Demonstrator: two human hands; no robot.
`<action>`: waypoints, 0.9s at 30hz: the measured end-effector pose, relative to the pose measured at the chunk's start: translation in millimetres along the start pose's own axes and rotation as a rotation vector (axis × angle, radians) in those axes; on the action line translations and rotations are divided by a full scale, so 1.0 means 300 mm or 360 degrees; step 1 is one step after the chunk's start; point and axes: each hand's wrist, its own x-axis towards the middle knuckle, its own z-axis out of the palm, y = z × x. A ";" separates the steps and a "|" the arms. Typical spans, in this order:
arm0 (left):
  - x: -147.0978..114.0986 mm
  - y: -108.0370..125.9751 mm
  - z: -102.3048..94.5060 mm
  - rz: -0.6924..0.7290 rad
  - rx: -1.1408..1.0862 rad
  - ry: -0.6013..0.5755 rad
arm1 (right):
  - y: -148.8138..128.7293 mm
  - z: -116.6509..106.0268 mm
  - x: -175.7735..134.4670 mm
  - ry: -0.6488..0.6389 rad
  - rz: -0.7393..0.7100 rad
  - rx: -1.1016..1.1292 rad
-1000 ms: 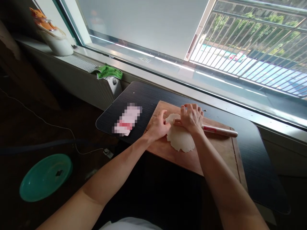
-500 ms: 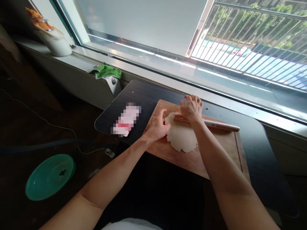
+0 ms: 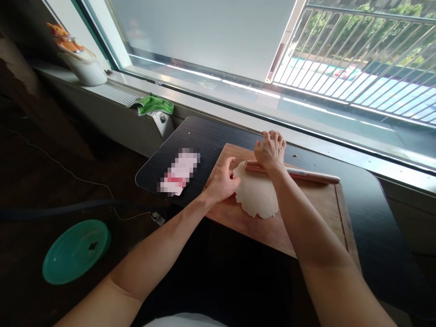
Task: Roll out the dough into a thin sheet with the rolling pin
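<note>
A thin, pale sheet of dough (image 3: pixel 258 196) with a ragged edge lies on the wooden board (image 3: pixel 315 206). Across its far part rests a wooden rolling pin (image 3: pixel 316 176), reaching right past the dough. My right hand (image 3: pixel 271 149) presses on the pin with its palm, fingers spread beyond it toward the window. At the dough's left edge is my left hand (image 3: pixel 223 180), its thumb and forefinger apart in a curve, the thumb touching or very close to the dough. The other left fingers are partly hidden.
The board lies on a black table (image 3: pixel 368 204). A blurred pink-white item (image 3: pixel 180 172) sits at its left. Behind are a window sill and a radiator (image 3: pixel 136 125) with a green cloth (image 3: pixel 156 105). A teal basin (image 3: pixel 76 252) and a white cable are on the floor at left.
My right hand and the rolling pin have shifted slightly away from me, toward the window. The left hand keeps its place by the dough. The view has tilted a little.
</note>
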 end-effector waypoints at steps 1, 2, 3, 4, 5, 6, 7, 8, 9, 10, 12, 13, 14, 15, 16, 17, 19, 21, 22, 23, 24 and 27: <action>-0.002 0.001 0.000 0.0008 0.0000 0.0013 | 0.001 -0.001 -0.011 -0.0023 -0.0008 0.0019; -0.004 0.003 0.000 0.0016 0.0007 0.0027 | 0.005 -0.003 -0.037 -0.0072 -0.0014 0.0032; -0.005 0.006 0.000 0.0021 0.0019 0.0034 | 0.012 -0.004 -0.072 -0.0134 -0.0020 0.0038; -0.006 0.010 0.000 0.0024 0.0035 0.0036 | 0.019 -0.006 -0.108 -0.0195 -0.0026 0.0035; -0.007 0.014 0.000 0.0027 0.0051 0.0034 | 0.024 -0.007 -0.137 -0.0239 -0.0033 0.0025; -0.006 0.018 -0.001 0.0029 0.0060 0.0031 | 0.026 -0.008 -0.152 -0.0253 -0.0041 0.0013; -0.005 0.020 -0.002 0.0029 0.0060 0.0028 | 0.024 -0.008 -0.149 -0.0238 -0.0045 0.0001; -0.004 0.022 -0.003 0.0026 0.0051 0.0029 | 0.018 -0.008 -0.128 -0.0206 -0.0037 -0.0012; -0.003 0.023 -0.003 0.0013 0.0035 0.0029 | 0.010 -0.007 -0.096 -0.0172 -0.0017 -0.0025; -0.003 0.023 -0.004 -0.0008 0.0016 0.0029 | 0.002 -0.006 -0.059 -0.0140 0.0003 -0.0036; -0.004 0.022 -0.003 -0.0045 0.0000 0.0030 | -0.011 -0.006 -0.005 -0.0116 0.0016 -0.0043; -0.005 0.020 -0.003 -0.0049 0.0004 0.0041 | -0.013 -0.009 -0.001 -0.0143 0.0022 -0.0034; -0.006 0.018 -0.002 -0.0042 0.0013 0.0054 | -0.012 -0.012 -0.016 -0.0199 0.0021 -0.0020; -0.008 0.016 -0.001 -0.0025 0.0023 0.0064 | -0.006 -0.016 -0.046 -0.0261 0.0006 -0.0004; -0.009 0.013 0.000 -0.0004 0.0034 0.0072 | 0.001 -0.020 -0.084 -0.0314 -0.0020 0.0007; -0.009 0.011 0.001 0.0012 0.0041 0.0071 | 0.010 -0.023 -0.121 -0.0347 -0.0049 0.0011; -0.007 0.009 0.000 0.0023 0.0039 0.0044 | 0.021 -0.024 -0.162 -0.0345 -0.0084 0.0010; -0.004 0.008 -0.001 0.0005 0.0019 0.0027 | 0.018 -0.016 -0.130 -0.0305 -0.0031 0.0017; -0.002 0.008 -0.002 -0.0013 0.0006 0.0029 | 0.013 -0.008 -0.091 -0.0297 0.0019 0.0024; -0.001 0.008 -0.003 -0.0032 -0.0003 0.0035 | 0.006 0.000 -0.047 -0.0287 0.0056 0.0029; -0.002 0.008 -0.003 -0.0046 -0.0010 0.0046 | 0.001 0.007 -0.008 -0.0256 0.0064 0.0030; -0.006 0.008 -0.002 -0.0041 -0.0031 0.0065 | -0.004 0.012 0.018 -0.0219 0.0014 0.0033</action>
